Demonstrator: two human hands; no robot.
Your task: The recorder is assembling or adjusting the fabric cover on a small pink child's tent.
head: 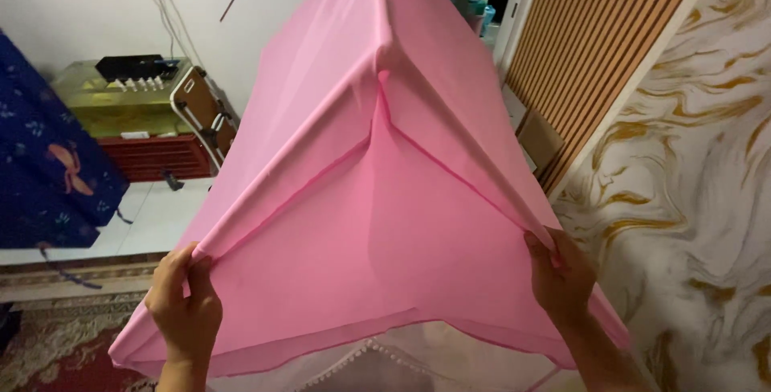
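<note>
A large pink fabric cover is stretched over a boxy frame, with one top corner pointing toward me and seams running down from it. My left hand pinches the cover's lower left edge, fingers closed on the cloth. My right hand grips the lower right seam in the same way. Below the pink hem, a paler mesh panel with a small scalloped trim shows.
A dark blue patterned cloth-covered unit stands at left. Behind it are a green-gold box with a black device on top and a folded chair. A slatted wooden panel and marbled wall rise at right. A patterned rug lies below.
</note>
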